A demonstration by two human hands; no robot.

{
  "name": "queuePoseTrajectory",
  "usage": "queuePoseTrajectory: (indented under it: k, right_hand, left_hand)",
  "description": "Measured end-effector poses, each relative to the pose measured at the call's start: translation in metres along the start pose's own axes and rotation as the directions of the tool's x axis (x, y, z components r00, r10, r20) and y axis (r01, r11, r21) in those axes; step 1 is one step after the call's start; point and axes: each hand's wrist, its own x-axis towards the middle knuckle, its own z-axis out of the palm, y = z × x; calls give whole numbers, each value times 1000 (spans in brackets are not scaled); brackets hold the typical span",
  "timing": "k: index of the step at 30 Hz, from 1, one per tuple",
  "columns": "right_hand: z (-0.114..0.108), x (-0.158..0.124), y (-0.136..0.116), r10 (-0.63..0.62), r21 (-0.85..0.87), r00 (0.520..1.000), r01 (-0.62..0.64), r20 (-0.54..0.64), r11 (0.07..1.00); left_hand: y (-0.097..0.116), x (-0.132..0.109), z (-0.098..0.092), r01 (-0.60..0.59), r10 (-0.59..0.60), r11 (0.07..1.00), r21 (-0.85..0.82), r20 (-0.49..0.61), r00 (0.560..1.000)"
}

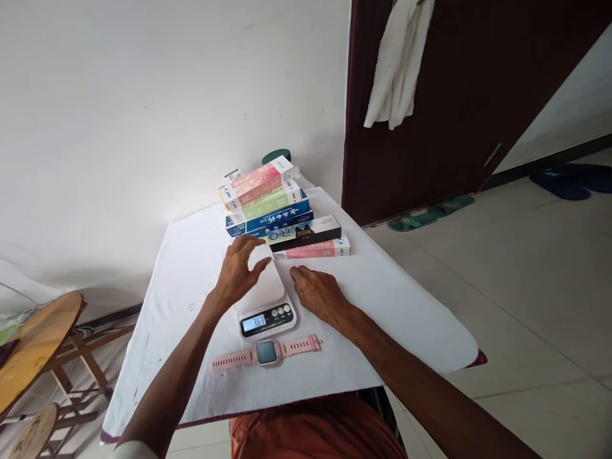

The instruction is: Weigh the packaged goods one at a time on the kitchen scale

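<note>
A small white kitchen scale point(266, 299) stands on the white-covered table point(392, 293); its display shows digits. My left hand point(239, 271) rests on the scale's platform with fingers spread and nothing in it. My right hand point(316, 292) lies flat on the cloth just right of the scale, fingers stretched out. A pink smartwatch point(266, 352) lies flat in front of the scale. Behind the scale is a stack of several long toothpaste boxes point(268, 201), with a black box point(306, 233) and a pink box point(316, 249) lowest.
A white wall runs behind the table. A dark brown door point(454, 115) with a white towel point(396, 64) hung over it stands at right. Green slippers point(430, 213) lie on the tiled floor. Wooden stools point(33, 344) stand at lower left.
</note>
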Motion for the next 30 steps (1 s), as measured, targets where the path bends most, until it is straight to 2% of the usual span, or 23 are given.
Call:
queuePoseTrajectory:
  k: [2,4,8,10,13,15,18,21,24,27,30]
  right_hand:
    - [-1,-1,-1,15,-2,1000,-15,-3,1000]
    - [-1,-1,-2,27,2,1000,-27,-12,1000]
    - [2,-1,-2,32,13,999,-31,-35,999]
    - [5,-1,0,26,18,998,-25,-57,1000]
    - [10,-2,2,3,31,995,0,-99,1000]
    - [12,-2,3,-6,38,995,10,-104,999]
    - [13,-1,4,-2,44,997,5,-83,999]
    - [11,-1,3,12,39,998,-9,-64,999]
    - [7,-1,1,24,28,999,-23,-37,999]
    - [4,-1,0,33,23,999,-33,-17,999]
    - [4,0,-1,45,23,999,-44,-11,999]
  left_hand:
    - [-11,0,-14,21,-20,1000,15,-86,996]
    - [-20,11,-28,25,-14,998,63,-172,985]
    - [-34,59,-45,47,-6,985,168,-236,972]
    - [-39,86,-47,74,-34,977,201,-198,980]
    - [-43,117,-46,112,-98,961,251,-67,993]
    - [-46,130,-42,127,-134,955,268,6,991]
    - [-53,139,-36,140,-159,957,254,55,986]
    - [-60,136,-34,146,-156,973,179,43,987]
    - [-60,117,-43,164,-161,982,89,-42,986]
    - [-50,77,-60,155,-148,986,67,-100,984]
    - [-35,24,-72,133,-133,988,79,-6,991]
